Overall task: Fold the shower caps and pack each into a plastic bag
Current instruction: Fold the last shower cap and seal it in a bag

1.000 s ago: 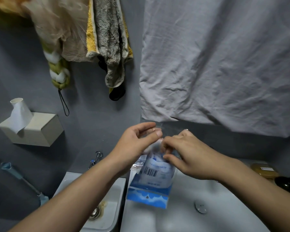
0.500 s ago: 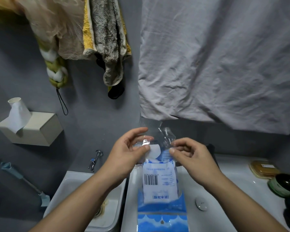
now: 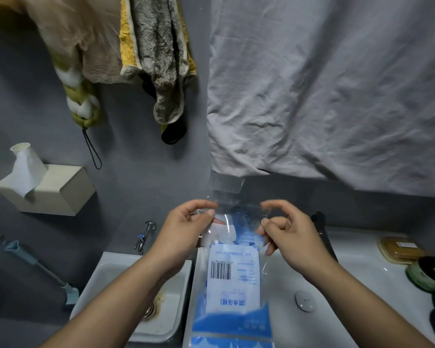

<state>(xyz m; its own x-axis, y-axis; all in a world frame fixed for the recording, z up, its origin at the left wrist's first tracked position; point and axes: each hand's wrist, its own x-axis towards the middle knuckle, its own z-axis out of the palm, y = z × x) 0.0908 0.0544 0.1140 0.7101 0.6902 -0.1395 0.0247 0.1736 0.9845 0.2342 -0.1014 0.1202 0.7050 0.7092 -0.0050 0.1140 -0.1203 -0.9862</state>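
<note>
Since a second ago your hands moved apart, bag hanging lower.

Plastic bag (image 3: 232, 285), clear, slick, printed blue, hangs over white basin (image 3: 349, 285); folded shower cap (image 3: 220, 233) inside.

Left hand (image 3: 186, 232) and right hand (image 3: 289, 237) fingers pinch top corners.

Risk: slippery film escapes pinch, cap slides out.

Dim bathroom with a grey wall (image 3: 136, 151).
A creased white sheet (image 3: 324, 84) and towels (image 3: 158, 54) hang on it; a tissue box (image 3: 50, 189) is mounted at left, above a small sink (image 3: 106, 272) beside a white basin (image 3: 349, 285).
</note>
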